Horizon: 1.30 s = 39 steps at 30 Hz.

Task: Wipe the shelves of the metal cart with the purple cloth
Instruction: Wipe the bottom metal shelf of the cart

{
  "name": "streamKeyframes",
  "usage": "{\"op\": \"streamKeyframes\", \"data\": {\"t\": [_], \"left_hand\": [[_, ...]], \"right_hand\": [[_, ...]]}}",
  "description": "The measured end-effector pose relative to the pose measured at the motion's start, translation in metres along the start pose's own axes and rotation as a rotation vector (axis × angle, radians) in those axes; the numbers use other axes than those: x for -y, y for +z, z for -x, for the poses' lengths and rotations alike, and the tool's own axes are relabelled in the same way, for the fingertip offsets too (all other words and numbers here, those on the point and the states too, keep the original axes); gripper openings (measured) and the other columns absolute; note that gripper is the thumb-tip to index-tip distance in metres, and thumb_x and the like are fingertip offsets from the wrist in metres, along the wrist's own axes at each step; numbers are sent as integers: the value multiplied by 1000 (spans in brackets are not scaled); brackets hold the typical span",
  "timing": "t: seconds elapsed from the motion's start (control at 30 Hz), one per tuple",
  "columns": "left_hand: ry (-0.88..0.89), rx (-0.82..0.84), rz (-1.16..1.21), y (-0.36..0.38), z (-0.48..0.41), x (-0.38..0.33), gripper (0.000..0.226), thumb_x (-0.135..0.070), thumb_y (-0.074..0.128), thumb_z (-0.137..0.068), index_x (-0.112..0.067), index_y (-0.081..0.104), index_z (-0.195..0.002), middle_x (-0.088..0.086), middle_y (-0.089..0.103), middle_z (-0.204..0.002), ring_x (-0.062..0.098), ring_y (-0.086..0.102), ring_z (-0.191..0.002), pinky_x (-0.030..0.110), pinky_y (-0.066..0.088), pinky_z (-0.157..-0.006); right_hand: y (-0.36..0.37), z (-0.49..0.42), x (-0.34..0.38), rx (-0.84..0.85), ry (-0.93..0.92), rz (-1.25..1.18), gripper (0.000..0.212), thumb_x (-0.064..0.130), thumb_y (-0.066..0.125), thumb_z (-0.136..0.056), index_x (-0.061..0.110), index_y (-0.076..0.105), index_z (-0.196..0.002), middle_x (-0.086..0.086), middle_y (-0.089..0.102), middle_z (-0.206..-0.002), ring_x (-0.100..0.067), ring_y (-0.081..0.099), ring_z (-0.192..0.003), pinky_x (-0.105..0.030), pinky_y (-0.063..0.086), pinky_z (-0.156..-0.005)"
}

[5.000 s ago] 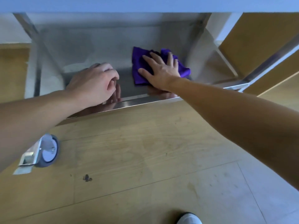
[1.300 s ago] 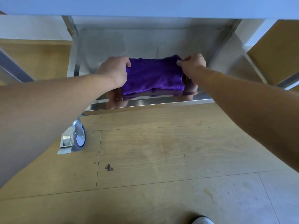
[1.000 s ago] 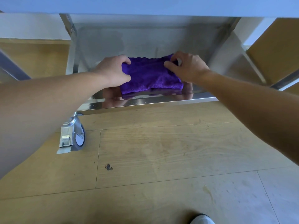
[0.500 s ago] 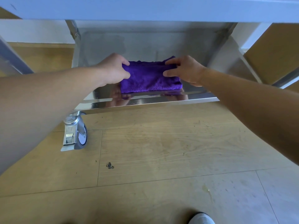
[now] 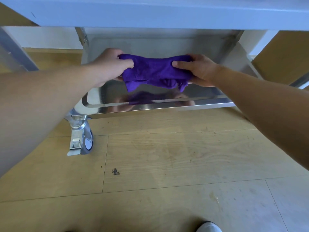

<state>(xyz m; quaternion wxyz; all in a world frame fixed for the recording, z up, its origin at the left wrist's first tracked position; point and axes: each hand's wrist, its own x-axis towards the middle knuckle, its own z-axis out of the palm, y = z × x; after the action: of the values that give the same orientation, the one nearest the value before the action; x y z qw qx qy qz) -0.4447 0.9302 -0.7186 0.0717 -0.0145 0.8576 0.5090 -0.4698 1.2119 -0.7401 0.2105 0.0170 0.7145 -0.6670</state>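
The purple cloth (image 5: 153, 71) hangs bunched between both hands, lifted just above the bottom shelf (image 5: 167, 106) of the metal cart. My left hand (image 5: 112, 64) grips its left end with curled fingers. My right hand (image 5: 200, 69) pinches its right end, thumb on top. Loose folds of the cloth droop toward the shiny shelf, which mirrors the cloth and the hands. The shelf above (image 5: 150, 12) runs across the top of the view.
A locking caster wheel (image 5: 83, 139) stands at the cart's front left corner on the wooden floor (image 5: 167, 164). A dark speck (image 5: 115, 171) lies on the floor. The tip of a white shoe (image 5: 209, 226) shows at the bottom edge. Cart legs rise on both sides.
The cloth lay folded flat on the shelf half a second ago; now both hands have raised it off the surface and it sags bunched between them.
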Motion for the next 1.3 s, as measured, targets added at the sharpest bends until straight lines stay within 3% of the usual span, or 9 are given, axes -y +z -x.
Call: {"op": "streamKeyframes", "data": {"t": [0.1,0.2,0.27,0.37,0.53,0.67,0.77,0.97,1.3], "left_hand": [[28,53,-198,7,-1,9,18,-20,65,-90,-15,56,-105,7,67,-92,23,69,-76,31,59,-57],[138,12,-622,11,0,20,27,-25,62,-91,-13,58,-116,11,70,-101,30,67,-88,36,53,-77],[189,-29,-716,11,2,24,29,-26,58,-91,-14,59,-117,11,69,-109,32,62,-98,37,50,-83],[220,-91,-781,8,2,27,28,-27,57,-92,-13,59,-117,10,68,-111,34,60,-102,38,48,-83],[258,-147,-899,13,8,29,19,-28,53,-91,-16,60,-103,7,69,-92,34,62,-87,41,51,-73],[289,-121,-928,14,15,30,13,-28,53,-93,-19,62,-98,3,68,-87,26,61,-75,33,45,-60],[255,-74,-963,12,18,30,11,-26,52,-92,-18,59,-89,2,65,-84,24,59,-73,34,49,-61],[142,55,-1000,9,23,18,10,-24,52,-91,-15,49,-90,3,56,-80,28,57,-74,37,50,-66],[-69,532,-828,5,127,-96,13,-29,53,-85,-20,55,-75,2,62,-79,26,63,-78,37,55,-72]], "right_hand": [[4,-9,-2,-187,44,226,38,21,80,-79,8,59,-108,-12,69,-109,-29,71,-94,-34,59,-70],[10,-10,-7,-360,41,1081,38,30,69,-84,15,60,-117,-10,62,-119,-28,61,-106,-35,52,-89],[22,-4,-8,-391,-31,1245,45,37,62,-87,21,52,-127,-11,52,-132,-33,47,-122,-41,42,-102],[51,3,-4,-343,-213,1264,51,51,55,-90,31,43,-135,-12,41,-139,-39,40,-126,-51,40,-101],[102,4,-5,-133,19,1315,80,85,42,-75,42,30,-143,-15,35,-141,-45,39,-125,-58,34,-104],[117,6,-7,-227,39,1358,65,73,53,-80,39,39,-133,-8,39,-133,-43,32,-123,-55,41,-89],[123,6,-6,-232,-6,1326,56,61,56,-86,31,39,-130,-9,41,-131,-39,35,-120,-49,38,-81],[127,16,-1,-106,-63,1273,39,33,56,-95,20,38,-128,-15,41,-122,-41,47,-106,-45,48,-87],[115,151,61,-18,303,1095,35,32,62,-92,24,48,-122,-10,42,-124,-37,46,-114,-46,51,-89]]}}
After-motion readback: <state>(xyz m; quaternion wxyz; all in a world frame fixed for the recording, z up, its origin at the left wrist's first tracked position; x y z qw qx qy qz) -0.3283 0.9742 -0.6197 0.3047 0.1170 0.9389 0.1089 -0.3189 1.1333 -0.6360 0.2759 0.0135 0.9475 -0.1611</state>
